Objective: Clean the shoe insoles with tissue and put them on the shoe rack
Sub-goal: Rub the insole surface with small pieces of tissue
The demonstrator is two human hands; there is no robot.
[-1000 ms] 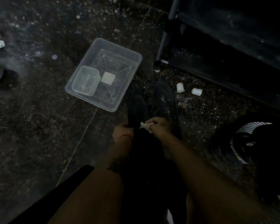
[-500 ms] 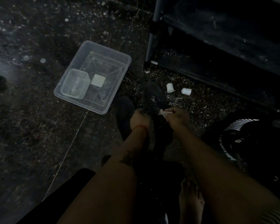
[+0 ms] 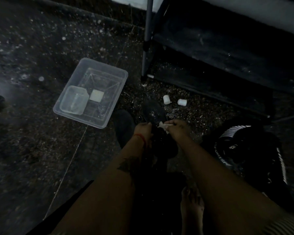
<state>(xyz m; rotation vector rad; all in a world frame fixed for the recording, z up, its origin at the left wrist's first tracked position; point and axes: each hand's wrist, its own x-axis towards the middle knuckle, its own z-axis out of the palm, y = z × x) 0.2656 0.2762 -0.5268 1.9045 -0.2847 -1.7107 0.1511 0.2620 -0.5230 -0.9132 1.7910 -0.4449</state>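
now the right hand [image 3: 177,127] pinches tissue [image 3: 162,125] on the farther insole [image 3: 155,114] — left hand [image 3: 143,129] gripping.

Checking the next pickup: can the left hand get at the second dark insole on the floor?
Probably yes. The second dark insole lies uncovered just left of the left hand, but that hand grips the dark insole being wiped and must release first.

Two insoles [image 3: 154,112] [image 3: 124,126], one tissue [image 3: 163,125], two clear tubs [image 3: 109,73] [image 3: 74,100], two white rolls [image 3: 166,99] [image 3: 182,102].
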